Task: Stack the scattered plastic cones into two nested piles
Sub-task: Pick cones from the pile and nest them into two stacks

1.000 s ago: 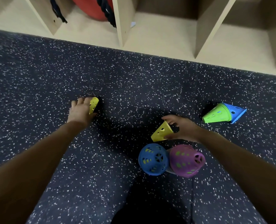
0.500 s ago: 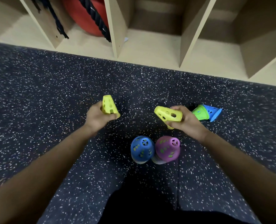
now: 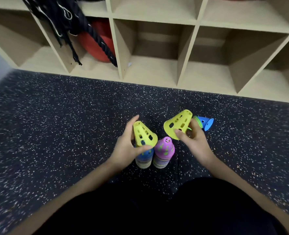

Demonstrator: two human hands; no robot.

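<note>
Two nested piles of cones stand side by side on the floor: one topped with a blue cone [image 3: 145,154], one topped with a purple cone [image 3: 164,147]. My left hand [image 3: 126,148] grips a yellow cone [image 3: 144,136] just above the blue-topped pile, hiding part of it. My right hand [image 3: 193,139] holds a second yellow cone [image 3: 178,123], tilted with its narrow end up and to the right, above and right of the purple-topped pile. Behind my right hand a blue cone [image 3: 206,122] lies on its side with a green one nested in it.
The floor [image 3: 64,116] is dark speckled rubber. A beige cubby shelf [image 3: 182,73] runs along the far side; one cubby holds a red ball [image 3: 98,44] and a thick black rope [image 3: 69,21] hangs over it. My dark-clothed legs fill the bottom of the view.
Both hands lifted their yellow cones off the floor and brought them inward; the left cone now hovers over the blue-topped pile. The view tilted up toward the shelf.
</note>
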